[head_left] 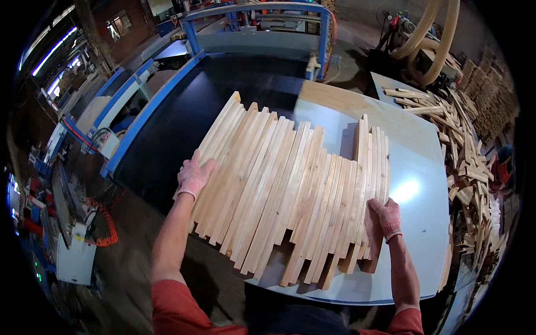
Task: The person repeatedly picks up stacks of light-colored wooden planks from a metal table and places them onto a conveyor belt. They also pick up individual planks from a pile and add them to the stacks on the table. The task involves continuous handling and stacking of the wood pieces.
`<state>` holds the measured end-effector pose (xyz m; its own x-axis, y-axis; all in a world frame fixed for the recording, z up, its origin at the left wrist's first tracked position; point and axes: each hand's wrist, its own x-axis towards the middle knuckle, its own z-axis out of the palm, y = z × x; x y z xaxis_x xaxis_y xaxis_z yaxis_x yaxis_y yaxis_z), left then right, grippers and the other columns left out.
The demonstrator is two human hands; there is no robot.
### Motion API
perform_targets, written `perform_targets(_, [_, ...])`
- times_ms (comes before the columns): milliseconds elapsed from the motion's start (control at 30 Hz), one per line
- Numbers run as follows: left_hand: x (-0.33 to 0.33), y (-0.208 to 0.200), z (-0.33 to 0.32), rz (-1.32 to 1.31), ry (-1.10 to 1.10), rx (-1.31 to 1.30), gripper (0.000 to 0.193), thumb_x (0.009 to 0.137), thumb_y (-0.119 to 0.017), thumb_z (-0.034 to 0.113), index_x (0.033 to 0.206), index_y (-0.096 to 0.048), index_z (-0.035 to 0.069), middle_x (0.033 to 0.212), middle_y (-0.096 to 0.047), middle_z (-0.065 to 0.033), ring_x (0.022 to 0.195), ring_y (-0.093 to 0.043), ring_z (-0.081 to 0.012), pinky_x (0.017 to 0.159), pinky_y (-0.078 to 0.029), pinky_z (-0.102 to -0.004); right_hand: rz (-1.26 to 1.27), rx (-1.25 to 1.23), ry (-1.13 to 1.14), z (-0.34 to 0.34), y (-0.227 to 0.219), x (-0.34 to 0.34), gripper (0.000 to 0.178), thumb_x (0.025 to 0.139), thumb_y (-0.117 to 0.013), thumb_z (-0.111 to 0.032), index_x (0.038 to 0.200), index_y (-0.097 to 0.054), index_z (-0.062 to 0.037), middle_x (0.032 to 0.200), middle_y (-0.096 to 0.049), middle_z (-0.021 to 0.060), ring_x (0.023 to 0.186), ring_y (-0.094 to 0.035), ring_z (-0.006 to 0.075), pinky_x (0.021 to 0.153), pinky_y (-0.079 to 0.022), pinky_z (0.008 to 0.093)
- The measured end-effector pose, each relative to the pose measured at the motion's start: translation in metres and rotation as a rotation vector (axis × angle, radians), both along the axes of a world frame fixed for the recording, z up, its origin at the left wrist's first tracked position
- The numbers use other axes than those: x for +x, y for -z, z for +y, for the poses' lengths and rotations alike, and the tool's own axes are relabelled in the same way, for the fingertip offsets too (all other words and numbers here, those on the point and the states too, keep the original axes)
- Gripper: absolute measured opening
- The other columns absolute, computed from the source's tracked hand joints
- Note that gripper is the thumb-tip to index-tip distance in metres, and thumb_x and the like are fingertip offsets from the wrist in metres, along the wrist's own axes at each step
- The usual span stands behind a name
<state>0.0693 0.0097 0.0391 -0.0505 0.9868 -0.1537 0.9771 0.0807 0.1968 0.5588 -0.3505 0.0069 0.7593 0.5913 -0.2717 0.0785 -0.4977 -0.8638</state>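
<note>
In the middle of the frame, wooden strips (290, 184) lie side by side with uneven ends, the row spanning the dark belt (167, 120) at left and the pale bench (419, 240) at right. The gloved left hand (195, 175), left of center, lies open against the row's outer edge, thumb apart. The gloved right hand (387, 216), right of center, touches the opposite edge; its fingers are partly hidden, so I cannot tell whether they grip. Loose wood pieces (466, 173) heap along the right side.
</note>
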Motion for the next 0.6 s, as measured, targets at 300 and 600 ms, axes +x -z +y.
perform_targets(300, [-0.201, 0.019, 0.204, 0.265, 0.041, 0.135, 0.094, 0.104, -0.035, 0.072, 0.169, -0.023, 0.004, 0.174, -0.023, -0.0238, 0.161, -0.020, -0.0420, 0.130, -0.012, -0.0548, 0.019, 0.088, -0.040, 0.204, 0.008, -0.220, 0.050, 0.084, -0.085, -0.035, 0.116, -0.073, 0.0023, 0.095, -0.079, 0.0101, 0.086, -0.073, 0.0183, 0.081, -0.058, 0.0354])
perform_targets(600, [-0.327, 0.026, 0.313, 0.402, -0.042, 0.179, 0.088, 0.106, -0.031, 0.069, 0.165, -0.034, 0.004, 0.172, -0.032, -0.0210, 0.159, -0.029, -0.0385, 0.128, -0.022, -0.0526, -0.075, 0.024, -0.236, 0.335, 0.001, -0.367, 0.059, 0.080, -0.085, -0.036, 0.121, -0.068, 0.0019, 0.109, -0.078, 0.0217, 0.104, -0.076, 0.0345, 0.093, -0.059, 0.0415])
